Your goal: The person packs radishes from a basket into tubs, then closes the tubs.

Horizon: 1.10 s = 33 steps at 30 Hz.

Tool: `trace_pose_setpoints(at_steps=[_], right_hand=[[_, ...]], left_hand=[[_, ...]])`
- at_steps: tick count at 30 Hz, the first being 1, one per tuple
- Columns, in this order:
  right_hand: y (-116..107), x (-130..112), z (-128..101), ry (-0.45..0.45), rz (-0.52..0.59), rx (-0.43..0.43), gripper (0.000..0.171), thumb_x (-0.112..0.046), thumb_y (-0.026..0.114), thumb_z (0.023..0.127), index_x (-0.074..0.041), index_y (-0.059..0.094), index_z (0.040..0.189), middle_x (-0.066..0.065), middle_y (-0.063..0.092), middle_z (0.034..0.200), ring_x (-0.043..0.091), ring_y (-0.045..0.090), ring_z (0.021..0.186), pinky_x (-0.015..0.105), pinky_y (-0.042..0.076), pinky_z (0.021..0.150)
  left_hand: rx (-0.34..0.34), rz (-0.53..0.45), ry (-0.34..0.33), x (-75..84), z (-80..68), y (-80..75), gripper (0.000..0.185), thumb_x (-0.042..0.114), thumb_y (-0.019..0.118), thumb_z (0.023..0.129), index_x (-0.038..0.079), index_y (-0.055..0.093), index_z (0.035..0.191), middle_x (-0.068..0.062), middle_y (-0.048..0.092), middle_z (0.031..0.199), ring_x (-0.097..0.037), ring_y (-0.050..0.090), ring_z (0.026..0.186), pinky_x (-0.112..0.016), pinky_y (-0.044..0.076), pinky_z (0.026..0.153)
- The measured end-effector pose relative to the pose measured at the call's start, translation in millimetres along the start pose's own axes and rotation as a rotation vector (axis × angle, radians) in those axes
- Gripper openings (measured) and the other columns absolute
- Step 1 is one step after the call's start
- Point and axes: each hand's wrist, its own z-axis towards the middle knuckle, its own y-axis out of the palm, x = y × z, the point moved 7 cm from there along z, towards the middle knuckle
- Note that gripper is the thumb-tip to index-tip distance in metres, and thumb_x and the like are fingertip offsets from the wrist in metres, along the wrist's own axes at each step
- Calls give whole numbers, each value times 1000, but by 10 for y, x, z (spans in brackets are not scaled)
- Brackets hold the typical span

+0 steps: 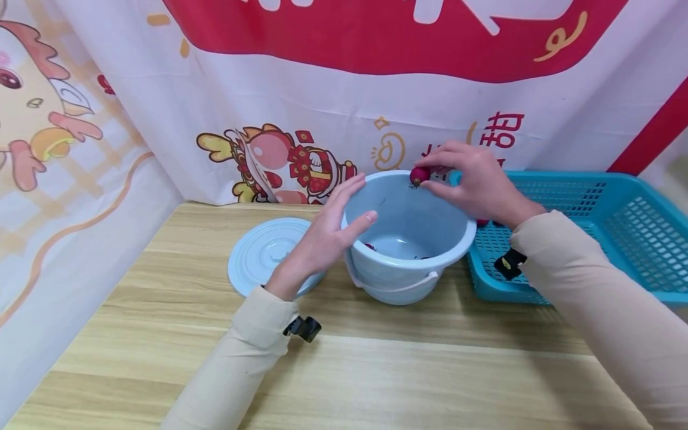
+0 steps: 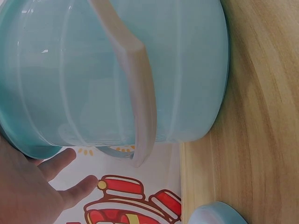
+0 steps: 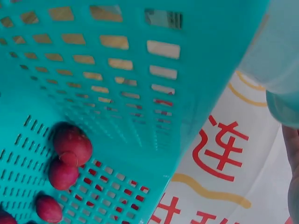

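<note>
From the head view we see the right hand [image 1: 475, 182] right of centre, pinching a small red radish [image 1: 419, 175] between thumb and fingertips. The radish sits at the tips, over the far rim of the pale blue bucket [image 1: 408, 236] in the middle of the frame. The left hand [image 1: 328, 236] lies with fairly straight fingers against the bucket's left rim, thumb over the edge, holding nothing. A round blue lid [image 1: 263, 254] lies flat on the wooden table [image 1: 376, 370], left of the bucket and partly under that hand. A teal basket [image 1: 591, 227] touches the bucket on the right.

The left wrist view shows what the head view cannot: the bucket's outer wall and its pale handle [image 2: 135, 93] up close, with the left hand's fingertips [image 2: 70, 156] at lower left just below the rim, relaxed and apart. The radish is out of view here.

The right wrist view alone looks into the basket, where more red radishes [image 3: 70, 144] lie at lower left. Only the hand's edge shows at far right, so we cannot tell its hold there.
</note>
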Motion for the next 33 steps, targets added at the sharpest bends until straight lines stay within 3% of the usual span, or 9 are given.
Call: trace_pose_setpoints(at_steps=[8,20,33], right_hand=[[94,-46,7,-55,-20,-37,51,-10,90,83,-12,76,131,9,76,121,25,70,102,47,65,81],[143,-7,-3,-32,-17,-62,50,-10,91,82,-12,76,130,12,76,127,31,69,118,57,63,94],[137,-15,-10,-36,-38,-76,39,-12,88,86,-11,79,124,13,76,126,33,68,117,56,63,92]], left_hand=[[-1,4,-8,-2,-4,1,75,51,55,103,22,32,168,10,21,178,-20,23,164,-63,32,127],[-5,0,-15,2,3,9,75,51,56,103,22,32,167,11,21,177,-20,25,163,-63,34,126],[0,5,-21,9,1,10,74,51,55,103,22,33,167,12,21,177,-21,26,163,-63,34,126]])
